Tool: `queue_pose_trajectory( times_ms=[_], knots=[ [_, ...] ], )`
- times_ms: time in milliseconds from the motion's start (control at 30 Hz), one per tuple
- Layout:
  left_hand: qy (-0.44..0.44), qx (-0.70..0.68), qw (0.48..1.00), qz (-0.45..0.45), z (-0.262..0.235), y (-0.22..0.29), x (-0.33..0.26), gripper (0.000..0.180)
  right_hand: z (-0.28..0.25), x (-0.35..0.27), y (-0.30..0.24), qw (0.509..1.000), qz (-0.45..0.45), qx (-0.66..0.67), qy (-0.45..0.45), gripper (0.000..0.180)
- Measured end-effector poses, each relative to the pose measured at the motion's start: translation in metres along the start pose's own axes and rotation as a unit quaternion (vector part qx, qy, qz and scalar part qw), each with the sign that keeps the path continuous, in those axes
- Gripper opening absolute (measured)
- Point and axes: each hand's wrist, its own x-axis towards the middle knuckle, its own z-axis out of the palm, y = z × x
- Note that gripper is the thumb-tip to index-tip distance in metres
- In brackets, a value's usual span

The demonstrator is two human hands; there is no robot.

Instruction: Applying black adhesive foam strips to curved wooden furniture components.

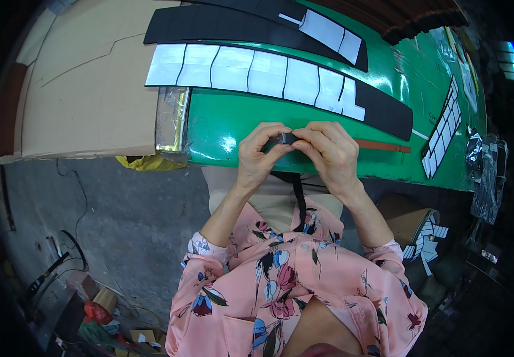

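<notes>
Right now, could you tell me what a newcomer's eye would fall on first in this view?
First, the two hands at the centre: the left hand and right hand pinch a small black piece between their fingertips, over the near edge of the green table. Just behind lies a long black strip carrying a row of white rectangles, with cardboard to the left.

Upper centre: green tabletop (251, 128) bearing long black strips (382, 110) faced with white rectangular pieces (251, 71). Upper left: flattened cardboard sheet (84, 89) with a foil-wrapped edge (170, 122). Right edge: short strip of white pieces (442, 128), crumpled plastic wrapping (487, 172). Lower right: cardboard box (408, 217) holding white offcuts (426, 238). Lower left: grey floor (132, 208) with cables (69, 250).
</notes>
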Motion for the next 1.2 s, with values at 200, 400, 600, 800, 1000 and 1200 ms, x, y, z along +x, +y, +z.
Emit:
queue_pose_trajectory(
  times_ms=[200, 400, 600, 800, 1000, 1200],
  knots=[
    [-0.003, 0.018, 1.000, 0.003, 0.002, 0.005, 0.001, 0.027, -0.001, -0.002, 0.000, 1.000, 0.008, 0.002, 0.003, 0.022],
    [-0.002, 0.071, 0.997, 0.012, 0.001, 0.002, -0.001, 0.026, -0.001, -0.006, 0.002, 0.999, 0.003, 0.040, 0.030, 0.026],
    [-0.048, 0.259, 0.938, 0.225, 0.001, 0.006, 0.007, 0.040, -0.005, -0.027, 0.014, 0.998, -0.055, 0.038, 0.017, 0.025],
    [-0.063, 0.346, 0.893, 0.280, -0.005, 0.011, 0.011, 0.038, -0.022, -0.009, 0.031, 0.985, -0.015, 0.159, -0.065, 0.022],
    [-0.112, 0.371, 0.885, 0.260, -0.007, 0.029, 0.009, 0.044, -0.005, 0.095, 0.111, 0.993, -0.034, 0.104, -0.052, 0.016],
    [-0.093, 0.283, 0.924, 0.241, -0.013, 0.037, 0.028, 0.021, 0.056, 0.162, 0.157, 0.992, 0.045, -0.050, -0.110, 0.020]
  ],
)
